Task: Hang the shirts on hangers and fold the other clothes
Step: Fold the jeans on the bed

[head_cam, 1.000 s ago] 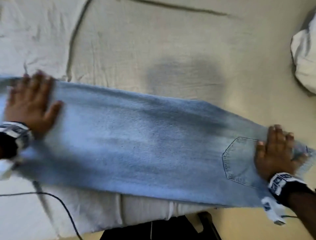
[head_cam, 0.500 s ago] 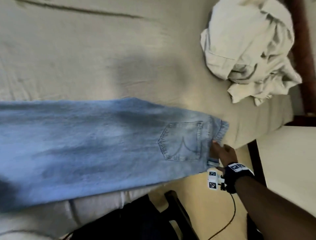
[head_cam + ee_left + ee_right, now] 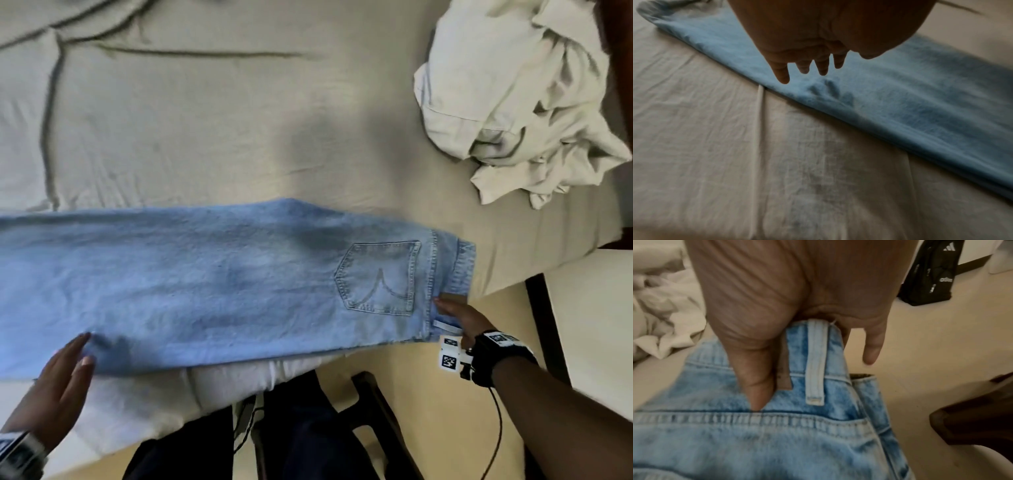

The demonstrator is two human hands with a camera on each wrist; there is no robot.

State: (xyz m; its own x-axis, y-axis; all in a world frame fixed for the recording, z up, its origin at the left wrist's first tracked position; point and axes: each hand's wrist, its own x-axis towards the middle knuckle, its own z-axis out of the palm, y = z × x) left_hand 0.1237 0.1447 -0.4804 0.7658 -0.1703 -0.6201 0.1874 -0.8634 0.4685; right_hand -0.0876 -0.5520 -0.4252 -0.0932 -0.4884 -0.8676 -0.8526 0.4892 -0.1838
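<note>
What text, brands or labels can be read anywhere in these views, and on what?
"adidas", blurred but recognisable, with the three-stripe logo above it: on the black backpack on the floor.
Square black-and-white coded markers on the right wristband: patterns, no words.
Jeans patch: unreadable.

Both arms are bare. The right wrist (image 3: 498, 356) wears a black strap with white square-patterned tags and a thin black cable (image 3: 496, 431); the left wrist (image 3: 20, 452) wears a similar tagged band.
</note>
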